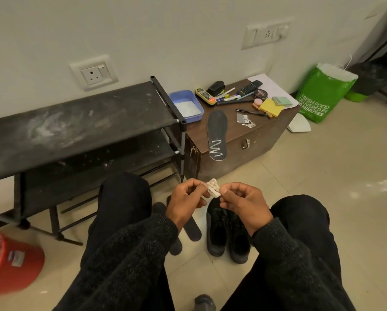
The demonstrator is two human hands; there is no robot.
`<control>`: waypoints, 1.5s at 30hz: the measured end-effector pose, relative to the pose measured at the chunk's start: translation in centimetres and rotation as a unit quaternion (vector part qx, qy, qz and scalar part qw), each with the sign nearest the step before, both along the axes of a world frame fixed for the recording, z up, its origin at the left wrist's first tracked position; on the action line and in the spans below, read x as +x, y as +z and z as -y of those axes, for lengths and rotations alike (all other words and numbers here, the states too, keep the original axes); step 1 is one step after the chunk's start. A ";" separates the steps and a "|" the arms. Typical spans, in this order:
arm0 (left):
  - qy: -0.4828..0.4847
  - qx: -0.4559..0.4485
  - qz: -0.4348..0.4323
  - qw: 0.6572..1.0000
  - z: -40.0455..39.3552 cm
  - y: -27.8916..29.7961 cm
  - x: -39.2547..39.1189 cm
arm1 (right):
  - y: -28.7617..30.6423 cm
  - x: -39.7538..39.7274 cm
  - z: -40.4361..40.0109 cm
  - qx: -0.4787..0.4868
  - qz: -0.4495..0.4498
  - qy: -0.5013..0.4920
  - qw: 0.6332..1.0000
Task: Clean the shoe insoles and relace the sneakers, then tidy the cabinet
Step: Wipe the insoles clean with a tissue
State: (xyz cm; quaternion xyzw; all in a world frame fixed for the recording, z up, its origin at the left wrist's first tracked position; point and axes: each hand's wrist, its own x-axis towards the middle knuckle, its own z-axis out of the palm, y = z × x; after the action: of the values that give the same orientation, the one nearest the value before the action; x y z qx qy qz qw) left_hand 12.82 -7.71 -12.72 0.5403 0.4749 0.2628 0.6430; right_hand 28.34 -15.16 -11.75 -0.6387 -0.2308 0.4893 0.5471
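Both hands are raised between the knees of a seated person and pinch one small crumpled white cloth (213,187): the left hand (186,200) holds its left end with curled fingers, the right hand (244,202) its right end between thumb and forefinger. Directly below, on the tiled floor (322,158), a pair of black sneakers (227,234) stands side by side, toes away from the person. Two dark insoles (191,227) lie on the floor just left of the sneakers, partly hidden by the left arm. A third insole (217,133), marked with a white zigzag line at its near end, lies on the wooden cabinet (255,140) and overhangs its front edge. At the cabinet's left rear corner sits a blue tray (186,105) holding white powder; pens, a remote, sticky notes and a small tin are scattered toward its right side. A black shoe rack (75,129), dusted white on top, stands touching the cabinet's left side. A green bag (321,95) stands by the wall, right of the cabinet.
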 end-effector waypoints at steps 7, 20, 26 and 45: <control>-0.038 -0.025 0.038 0.998 0.5 -0.7 -0.1 | -0.1 -0.5 0.0 0.008 0.095 0.020 0.995; 0.054 0.102 -0.123 0.986 -0.2 -2.3 0.0 | 0.0 0.1 0.1 -0.065 0.289 0.057 0.953; 0.076 0.009 -0.056 0.995 -1.0 -1.6 -0.8 | -0.1 0.3 0.1 -0.049 0.193 0.023 0.980; -0.040 -0.072 0.016 0.996 -0.1 -0.9 0.0 | -0.6 0.4 0.1 -0.032 0.234 0.068 0.969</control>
State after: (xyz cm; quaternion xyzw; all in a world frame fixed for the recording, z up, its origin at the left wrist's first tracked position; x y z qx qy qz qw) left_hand 12.79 -7.61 -13.58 0.5064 0.4605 0.2108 0.6979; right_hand 28.70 -15.31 -12.34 -0.7355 -0.3795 0.3691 0.4229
